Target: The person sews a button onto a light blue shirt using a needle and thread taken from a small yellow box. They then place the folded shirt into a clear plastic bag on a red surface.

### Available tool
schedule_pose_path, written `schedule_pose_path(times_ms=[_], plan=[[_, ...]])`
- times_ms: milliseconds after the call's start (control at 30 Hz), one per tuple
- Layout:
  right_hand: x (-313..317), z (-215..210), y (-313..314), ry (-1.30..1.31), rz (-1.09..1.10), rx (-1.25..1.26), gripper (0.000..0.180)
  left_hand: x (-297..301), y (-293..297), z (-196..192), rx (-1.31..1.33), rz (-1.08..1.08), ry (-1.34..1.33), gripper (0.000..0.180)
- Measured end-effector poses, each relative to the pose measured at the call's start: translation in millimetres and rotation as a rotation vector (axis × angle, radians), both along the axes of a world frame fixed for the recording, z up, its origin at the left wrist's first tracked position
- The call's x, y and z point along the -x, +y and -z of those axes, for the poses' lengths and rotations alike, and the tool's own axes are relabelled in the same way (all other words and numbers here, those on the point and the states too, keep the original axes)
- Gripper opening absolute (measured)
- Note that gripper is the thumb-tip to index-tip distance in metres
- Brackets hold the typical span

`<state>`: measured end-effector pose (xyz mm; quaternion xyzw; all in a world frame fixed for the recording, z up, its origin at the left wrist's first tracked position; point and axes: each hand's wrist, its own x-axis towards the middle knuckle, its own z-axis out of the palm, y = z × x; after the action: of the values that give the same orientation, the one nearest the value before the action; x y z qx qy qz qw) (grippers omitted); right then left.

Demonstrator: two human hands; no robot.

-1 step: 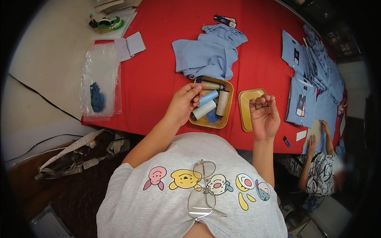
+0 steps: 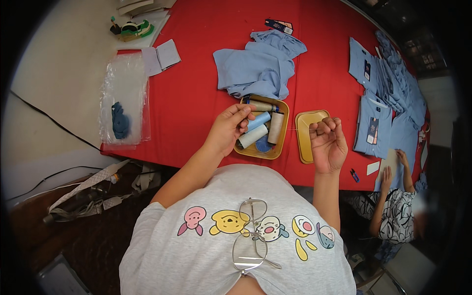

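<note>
Over the left rim of a yellow tray (image 2: 284, 142), my left hand (image 2: 230, 125) is closed, thumb and forefinger pinched. Whatever is in that pinch is too small to make out. My right hand (image 2: 328, 145) is raised, palm up with curled fingers, above the near part of a yellow lid (image 2: 305, 152). From its fingertips a fine pale thread (image 2: 300, 129) runs left toward the tray; its far end is lost to sight. In the tray lie a light blue thread spool (image 2: 257, 121), a whitish spool (image 2: 253, 136), a beige spool (image 2: 276, 129) and a blue round item (image 2: 264, 145).
A crumpled blue garment (image 2: 260, 69) lies beyond the tray on the red cloth (image 2: 191, 108). Folded blue shirts (image 2: 372, 123) with tags are at right, near small snips (image 2: 354, 175). Another person's hands (image 2: 388, 174) work there. A clear plastic bag (image 2: 125, 88) lies left.
</note>
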<state>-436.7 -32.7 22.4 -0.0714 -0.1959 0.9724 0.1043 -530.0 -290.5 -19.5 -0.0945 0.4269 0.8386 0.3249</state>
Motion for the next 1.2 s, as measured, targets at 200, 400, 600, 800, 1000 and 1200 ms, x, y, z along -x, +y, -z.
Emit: schedule_pose_path(times_ms=[200, 400, 600, 800, 1000, 1200], plan=[[10, -28, 4, -0.41, -0.264, -0.75, 0.009, -4, 5, -4, 0.197, 0.116, 0.018, 0.025], [17, -39, -66, -0.128, -0.342, -1.178, 0.009, -17, 28, -18, 0.196, 0.278, 0.081, 0.027], [18, -30, -67, -0.178, -0.238, -1.172, 0.013, -19, 31, -28, 0.166, 0.251, 0.163, 0.027], [16, -20, -59, -0.353, -0.219, -1.112, 0.022, -20, 27, -36, 0.122, 0.263, 0.209, 0.025], [13, -18, -52, -0.423, -0.196, -1.014, 0.015, -21, 27, -41, 0.163, 0.288, 0.257, 0.024], [12, -14, -48, -0.42, -0.157, -1.029, 0.014, -19, 29, -40, 0.171, 0.297, 0.33, 0.022]])
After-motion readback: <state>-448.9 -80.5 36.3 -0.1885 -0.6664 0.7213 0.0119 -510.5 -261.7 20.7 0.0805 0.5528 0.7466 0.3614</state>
